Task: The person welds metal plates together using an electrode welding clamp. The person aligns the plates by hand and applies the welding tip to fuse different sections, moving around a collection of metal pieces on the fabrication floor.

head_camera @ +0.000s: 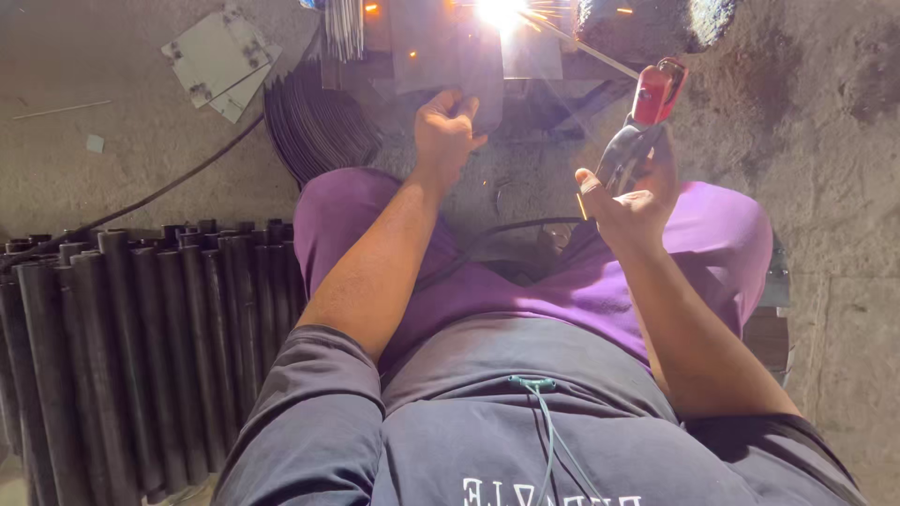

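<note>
A row of dark steel pipes (141, 347) lies on the concrete floor (844, 141) at the person's left, near a fanned stack of thin metal plates (314, 117). The left hand (445, 131) grips the edge of a grey metal piece (469, 61) just below the bright welding arc (500, 11). The right hand (633, 201) is clenched around a red-handled electrode holder (647, 112), its rod (581, 47) reaching to the arc.

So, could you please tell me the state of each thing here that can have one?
Welding arc: lit, throwing sparks.
Electrode holder: gripped in the right hand, rod clamped and reaching to the arc.
Metal piece: steadied by the left hand.
Dark pipes: lying side by side on the floor.
Thin sheets: stacked, fanned out.
Pale plates: lying loose on the floor.
</note>
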